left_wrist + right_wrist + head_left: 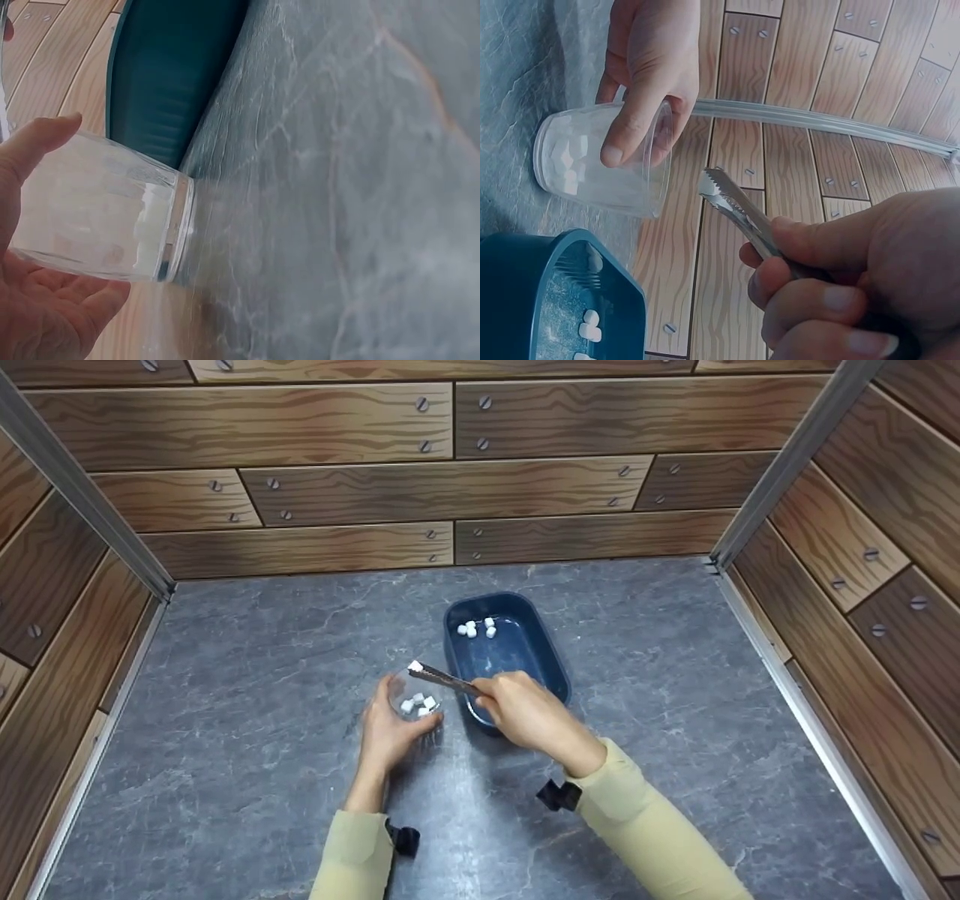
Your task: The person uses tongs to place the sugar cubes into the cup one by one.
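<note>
Beside blue tub's rim (553, 652), left fingers (382, 694) curled round clear cup (97, 202), right fingers (810, 301) pinching tongs (446, 679), wide floor (232, 697) leftward

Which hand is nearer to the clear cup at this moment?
Left. The left hand grips the clear cup, thumb and fingers around its side. The right hand is off to the cup's right, apart from it, holding the tongs that reach toward its mouth.

No text, label, brand, number or sign is legible in any view.
</note>
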### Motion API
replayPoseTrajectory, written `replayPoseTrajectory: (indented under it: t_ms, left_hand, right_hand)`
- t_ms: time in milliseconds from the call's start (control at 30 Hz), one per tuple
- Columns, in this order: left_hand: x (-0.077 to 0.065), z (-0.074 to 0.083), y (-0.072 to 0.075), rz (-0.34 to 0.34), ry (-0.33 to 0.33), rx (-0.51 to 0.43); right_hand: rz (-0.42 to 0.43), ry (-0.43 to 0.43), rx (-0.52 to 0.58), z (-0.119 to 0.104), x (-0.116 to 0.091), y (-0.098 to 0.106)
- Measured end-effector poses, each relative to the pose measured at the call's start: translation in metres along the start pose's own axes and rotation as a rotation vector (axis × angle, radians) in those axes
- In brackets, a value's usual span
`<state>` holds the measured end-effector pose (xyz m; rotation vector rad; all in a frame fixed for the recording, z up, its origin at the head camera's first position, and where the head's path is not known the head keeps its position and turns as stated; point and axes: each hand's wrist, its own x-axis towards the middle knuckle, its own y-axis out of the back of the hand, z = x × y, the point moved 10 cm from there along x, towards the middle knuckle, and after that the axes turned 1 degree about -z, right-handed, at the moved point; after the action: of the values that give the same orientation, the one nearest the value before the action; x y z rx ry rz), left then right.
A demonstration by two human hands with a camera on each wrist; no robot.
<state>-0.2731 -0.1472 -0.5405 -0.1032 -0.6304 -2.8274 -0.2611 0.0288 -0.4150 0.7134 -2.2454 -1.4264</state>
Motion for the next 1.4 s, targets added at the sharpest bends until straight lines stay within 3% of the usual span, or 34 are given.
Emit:
replayPoseTrajectory:
  t_ms: [467, 867, 1400]
  left_hand:
    - [0.0, -0.002, 0.001, 0.001, 0.016, 0.029]
    - [0.001, -0.003, 0.0, -0.013, 0.037, 0.062]
    - [0.0, -0.002, 0.002, -0.007, 0.027, 0.065]
  right_hand:
    - [0.048, -0.127, 0.045, 0.022, 0.001, 0.006]
    - [0.106, -0.222, 0.05, 0.063, 0.01, 0.013]
    - [0.085, -0.348, 0.101, 0.108, 0.02, 0.007]
